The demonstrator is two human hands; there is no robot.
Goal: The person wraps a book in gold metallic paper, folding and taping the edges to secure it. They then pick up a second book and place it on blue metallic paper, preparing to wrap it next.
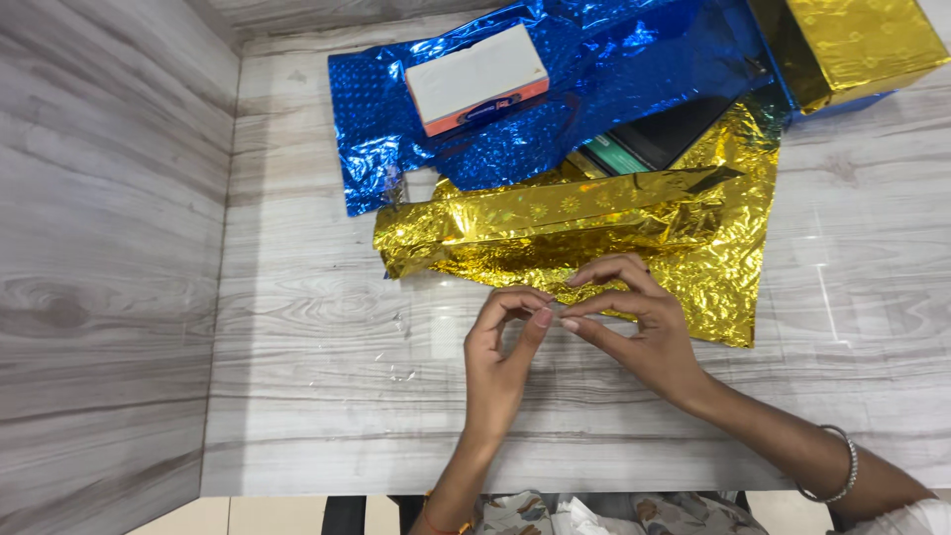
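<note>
My left hand (500, 352) and my right hand (634, 317) meet fingertip to fingertip just above the table, pinching something small and clear between them; it looks like a bit of tape, but I cannot tell for sure. Right behind them lies a long box partly wrapped in crinkled gold foil (555, 223), its loose sheet spreading out to the right. Neither hand touches the foil.
A blue foil sheet (614, 69) lies at the back with a white and orange box (475, 74) on it. A gold-wrapped box (857, 45) stands at the back right. A dark flat box (664, 134) peeks between the foils. The wood-grain table (317, 376) ends at left and front.
</note>
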